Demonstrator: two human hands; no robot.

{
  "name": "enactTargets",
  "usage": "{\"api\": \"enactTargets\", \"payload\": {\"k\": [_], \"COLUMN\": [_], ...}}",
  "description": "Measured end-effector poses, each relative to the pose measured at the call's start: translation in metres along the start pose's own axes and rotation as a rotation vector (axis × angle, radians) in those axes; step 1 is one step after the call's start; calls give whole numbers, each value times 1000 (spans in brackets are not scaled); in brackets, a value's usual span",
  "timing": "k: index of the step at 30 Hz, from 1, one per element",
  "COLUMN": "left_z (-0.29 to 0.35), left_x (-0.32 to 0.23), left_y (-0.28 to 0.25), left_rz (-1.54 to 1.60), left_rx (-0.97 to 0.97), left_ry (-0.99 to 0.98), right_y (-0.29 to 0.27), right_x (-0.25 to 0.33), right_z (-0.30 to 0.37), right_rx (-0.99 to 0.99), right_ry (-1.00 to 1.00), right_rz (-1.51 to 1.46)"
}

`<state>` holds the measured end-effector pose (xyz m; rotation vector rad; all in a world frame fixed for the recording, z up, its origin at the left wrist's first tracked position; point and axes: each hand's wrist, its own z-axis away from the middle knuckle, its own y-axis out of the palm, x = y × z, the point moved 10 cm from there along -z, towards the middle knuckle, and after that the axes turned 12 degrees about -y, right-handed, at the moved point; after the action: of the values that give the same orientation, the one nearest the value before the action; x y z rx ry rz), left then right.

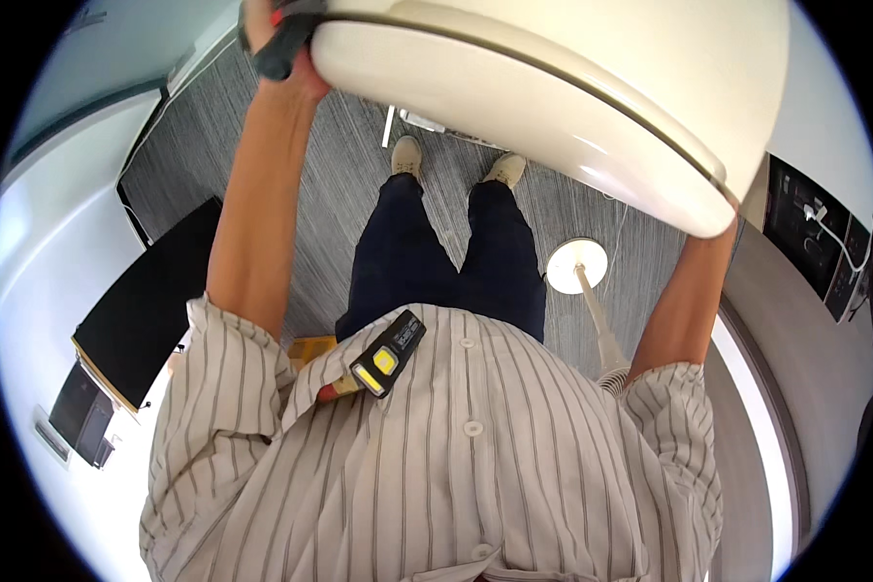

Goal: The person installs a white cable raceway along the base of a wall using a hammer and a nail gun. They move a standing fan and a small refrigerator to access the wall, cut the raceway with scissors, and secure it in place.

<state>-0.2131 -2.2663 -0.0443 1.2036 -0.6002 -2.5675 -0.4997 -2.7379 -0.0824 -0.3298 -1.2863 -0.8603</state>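
Observation:
A large glossy cream casing (514,107) with a rounded front and a dark seam along its length spans the top of the view; it looks like a wall air conditioner unit. My left hand (303,76), with a dark strap or device around it, grips the left end. At the right end, my right hand (730,206) presses against the casing's edge, its fingers hidden behind it. Both forearms are raised and reach forward. Clipped on my striped shirt is a small black work light (388,354) with yellow lamp panels.
On the grey wood-look floor (320,194), a stand with a round white base (577,265) is by my right side. A black-topped table (150,301) is at left. A dark panel with a white plug and cable (813,218) is at right. White pieces (422,122) lie beyond my shoes.

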Motion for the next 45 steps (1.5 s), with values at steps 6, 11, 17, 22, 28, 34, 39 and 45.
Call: {"api": "enactTargets", "payload": {"k": [6, 11, 17, 22, 28, 34, 39, 45], "left_z": [24, 12, 4, 17, 20, 18, -15, -96], "left_x": [15, 76, 93, 103, 100, 94, 103, 77], "left_y": [76, 128, 148, 166, 156, 150, 119, -2], "left_rz": [-83, -86, -192, -243, -223, -64, 257, 74], "left_rx": [99, 159, 375, 329, 266, 327, 436, 248], "left_ry": [12, -391, -411, -358, -460, -543, -727, -776], "right_y": [-58, -115, -125, -131, -117, -124, -185, 53], "right_x": [-4, -36, -99, -107, -123, -95, -50, 186], "right_z": [76, 194, 284, 289, 283, 302, 377, 384], "right_rx": [-75, -256, -325, -270, -352, -730, -915, -1243], "right_ry": [-14, -34, -15, -143, -108, -1, -64, -582], "right_rz": [-14, -53, -223, -362, -573, -301, -122, 851]}}
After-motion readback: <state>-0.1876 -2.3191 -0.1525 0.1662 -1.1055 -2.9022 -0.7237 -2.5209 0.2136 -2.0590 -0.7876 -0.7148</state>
